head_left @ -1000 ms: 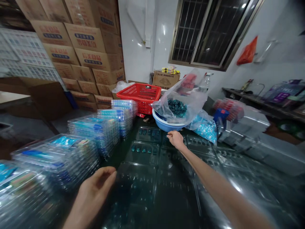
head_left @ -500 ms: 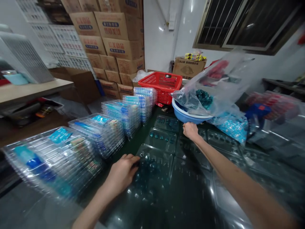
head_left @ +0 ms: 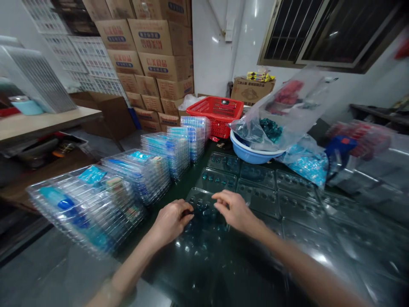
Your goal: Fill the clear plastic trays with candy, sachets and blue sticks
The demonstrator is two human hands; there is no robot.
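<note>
My left hand (head_left: pixel 172 219) is at the left side of the nearest clear plastic tray (head_left: pixel 195 194), its thumb and fingertips pinched together. Whatever lies between them is too small to make out. Over the right side of the same tray is my right hand (head_left: pixel 234 211), thumb and forefinger apart and nothing visible between them. Small shiny teal pieces (head_left: pixel 204 219) lie in and around this tray between my hands. Behind it, another clear tray (head_left: pixel 219 187) has a row of teal pieces in its hollows.
More clear trays (head_left: pixel 258 204) cover the dark green table to the right. Stacks of filled trays (head_left: pixel 92 204) line the left edge. At the back stand a blue basin (head_left: pixel 255 157) under a plastic bag of teal pieces, a red basket (head_left: pixel 220 117) and a bag of blue-wrapped pieces (head_left: pixel 308 166).
My right hand has come back from beside the blue basin to the nearest tray, its fingers now apart. My left hand has shifted slightly right, its fingertips drawn together.
</note>
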